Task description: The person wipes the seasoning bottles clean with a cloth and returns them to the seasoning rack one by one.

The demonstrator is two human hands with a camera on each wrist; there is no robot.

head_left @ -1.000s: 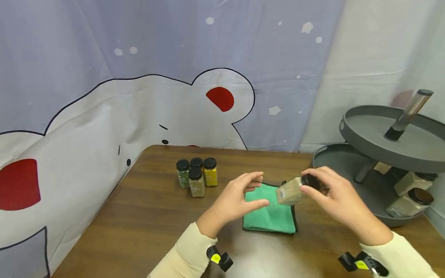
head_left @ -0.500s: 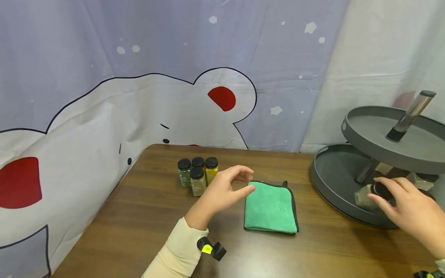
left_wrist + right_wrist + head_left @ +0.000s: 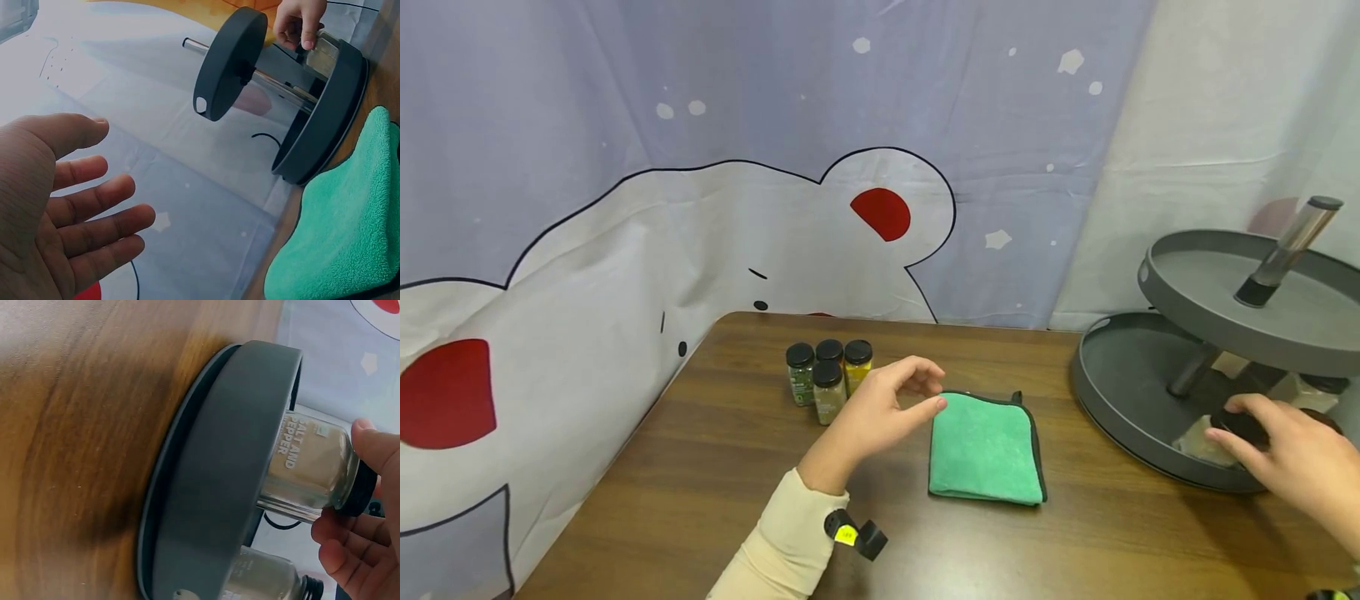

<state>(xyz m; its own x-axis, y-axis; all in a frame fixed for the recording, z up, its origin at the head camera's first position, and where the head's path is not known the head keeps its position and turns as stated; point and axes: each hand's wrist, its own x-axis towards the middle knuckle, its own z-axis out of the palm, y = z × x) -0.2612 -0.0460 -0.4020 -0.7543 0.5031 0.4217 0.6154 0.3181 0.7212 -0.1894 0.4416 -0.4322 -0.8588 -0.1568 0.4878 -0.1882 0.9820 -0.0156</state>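
Observation:
In the head view, my right hand (image 3: 1303,458) grips the black lid of a glass spice jar (image 3: 1202,442) with beige contents, inside the near rim of the lower tray (image 3: 1138,437) of a grey two-tier stand. Its label reads "salt and pepper" in the right wrist view, where thumb and fingers (image 3: 340,528) pinch the lid and the tray wall hides the jar's base. My left hand (image 3: 876,417) hovers over the table, fingers relaxed and holding nothing, between a folded green cloth (image 3: 988,450) and a cluster of spice jars (image 3: 830,402).
Above the lower tray, the stand's upper tray (image 3: 1198,275) overhangs, joined by a metal post (image 3: 1300,237). Another beige jar (image 3: 265,575) sits in the lower tray. The clustered jars stand left on the wooden table (image 3: 715,467). A printed curtain (image 3: 775,83) hangs behind.
My right hand has carried the jar from over the green cloth rightward and down into the lower tray. My left hand has shifted slightly left.

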